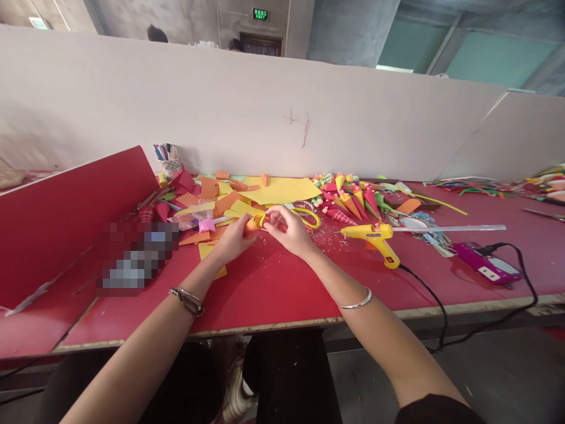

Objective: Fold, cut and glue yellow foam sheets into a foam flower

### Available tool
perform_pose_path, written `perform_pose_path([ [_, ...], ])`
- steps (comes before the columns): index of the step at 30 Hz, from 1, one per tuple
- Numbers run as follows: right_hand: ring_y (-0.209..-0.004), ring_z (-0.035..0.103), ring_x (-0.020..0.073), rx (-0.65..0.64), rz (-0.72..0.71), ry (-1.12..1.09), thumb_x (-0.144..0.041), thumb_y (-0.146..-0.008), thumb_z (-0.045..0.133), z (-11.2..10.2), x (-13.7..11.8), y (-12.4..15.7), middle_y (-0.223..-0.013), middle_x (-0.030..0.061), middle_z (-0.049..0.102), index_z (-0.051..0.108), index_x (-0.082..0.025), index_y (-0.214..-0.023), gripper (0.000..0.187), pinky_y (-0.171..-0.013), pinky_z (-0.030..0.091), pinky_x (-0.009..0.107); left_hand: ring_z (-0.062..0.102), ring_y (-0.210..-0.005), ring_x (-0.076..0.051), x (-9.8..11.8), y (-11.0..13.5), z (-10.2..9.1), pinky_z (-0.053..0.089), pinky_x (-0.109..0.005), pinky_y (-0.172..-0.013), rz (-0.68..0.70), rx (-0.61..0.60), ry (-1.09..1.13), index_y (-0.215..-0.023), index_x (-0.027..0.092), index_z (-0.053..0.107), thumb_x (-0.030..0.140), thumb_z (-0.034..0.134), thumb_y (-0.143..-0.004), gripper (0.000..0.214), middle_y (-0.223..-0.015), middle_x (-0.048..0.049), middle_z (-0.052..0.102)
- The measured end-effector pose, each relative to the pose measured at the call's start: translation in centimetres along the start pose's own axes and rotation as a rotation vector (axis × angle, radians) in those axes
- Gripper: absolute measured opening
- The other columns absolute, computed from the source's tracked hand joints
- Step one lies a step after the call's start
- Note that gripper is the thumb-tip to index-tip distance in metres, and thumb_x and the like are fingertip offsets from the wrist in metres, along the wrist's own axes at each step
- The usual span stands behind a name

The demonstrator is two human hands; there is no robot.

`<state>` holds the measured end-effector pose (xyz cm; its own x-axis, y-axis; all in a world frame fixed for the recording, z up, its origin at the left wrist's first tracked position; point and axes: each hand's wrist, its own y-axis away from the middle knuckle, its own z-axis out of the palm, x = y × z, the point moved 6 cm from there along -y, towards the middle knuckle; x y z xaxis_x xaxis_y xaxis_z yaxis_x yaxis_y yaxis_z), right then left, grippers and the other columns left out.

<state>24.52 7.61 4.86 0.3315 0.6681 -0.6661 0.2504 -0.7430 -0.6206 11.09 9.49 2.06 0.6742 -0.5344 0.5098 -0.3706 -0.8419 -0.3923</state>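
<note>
Grip: both hands pinch one small orange rolled foam piece [257, 222]. The left hand [233, 237] clasps its left end, and the right hand [289, 228] closes its fingertips on the other end.
Where it is: held just above the red surface [273, 288], in front of a heap of orange and yellow foam offcuts [220, 203].
Just beside: yellow-handled scissors [310, 218] lie past the right hand.
Further right: a yellow hot-glue gun [375, 237] rests with its nozzle towards the right hand, its black cord trailing off the edge.
Beyond: finished coloured foam cones [351, 201].
Risk: the roll looks springy, so a slackened pinch would likely let it uncurl. A careless reach could meet the nozzle, or a forearm could snag the cord.
</note>
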Motion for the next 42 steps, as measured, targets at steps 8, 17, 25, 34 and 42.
perform_pose_path([
  [8, -0.081, 0.051, 0.0144, -0.036, -0.002, -0.014, -0.032, -0.073, 0.058, 0.2, -0.2, 0.1, -0.091, 0.0028, 0.051, 0.046, -0.023, -0.107, 0.037, -0.070, 0.046, 0.028, 0.046, -0.066, -0.012, 0.8, 0.1, 0.1, 0.040, -0.024, -0.060, 0.044, -0.005, 0.118, -0.087, 0.018, 0.040, 0.022, 0.045, -0.074, 0.014, -0.076, -0.0002, 0.048],
  [17, -0.093, 0.049, 0.0162, -0.105, -0.076, 0.000, -0.029, -0.072, 0.060, 1.9, -0.4, 0.3, -0.098, 0.0039, 0.044, 0.051, -0.025, -0.106, 0.035, -0.079, 0.046, 0.029, 0.048, -0.101, -0.020, 2.0, 0.5, 0.9, 0.040, -0.034, -0.089, 0.214, -0.109, 0.394, -0.111, 0.016, 0.040, 0.022, 0.041, -0.077, 0.034, -0.110, -0.0098, 0.050],
  [25, -0.095, 0.050, 0.0169, -0.015, -0.119, 0.037, -0.026, -0.074, 0.059, 0.8, -1.0, 0.0, -0.097, 0.0041, 0.048, 0.054, -0.023, -0.096, 0.023, -0.084, 0.041, 0.031, 0.047, -0.102, -0.018, 1.6, 0.3, 0.8, 0.039, -0.033, -0.090, 0.161, -0.082, 0.322, -0.111, 0.018, 0.036, 0.023, 0.045, -0.076, 0.037, -0.111, -0.0087, 0.047],
  [34, -0.088, 0.052, 0.0180, -0.004, -0.141, 0.230, -0.023, -0.075, 0.057, 0.2, 0.2, -0.3, -0.091, 0.0043, 0.055, 0.053, -0.022, -0.097, 0.022, -0.077, 0.042, 0.030, 0.046, -0.070, -0.012, 2.8, 0.8, -3.1, 0.041, -0.026, -0.068, 0.200, 0.321, 0.066, -0.094, 0.018, 0.044, 0.025, 0.049, -0.077, 0.019, -0.081, -0.0016, 0.049],
  [42, -0.087, 0.049, 0.0187, -0.072, -0.167, 0.450, -0.021, -0.075, 0.056, 0.6, 0.0, -0.1, -0.090, 0.0058, 0.053, 0.053, -0.018, -0.093, 0.018, -0.074, 0.040, 0.029, 0.047, -0.059, -0.009, 3.4, 0.9, -3.3, 0.039, -0.020, -0.057, 0.266, 0.374, -0.003, -0.079, 0.017, 0.052, 0.020, 0.049, -0.079, 0.005, -0.068, 0.0008, 0.051],
])
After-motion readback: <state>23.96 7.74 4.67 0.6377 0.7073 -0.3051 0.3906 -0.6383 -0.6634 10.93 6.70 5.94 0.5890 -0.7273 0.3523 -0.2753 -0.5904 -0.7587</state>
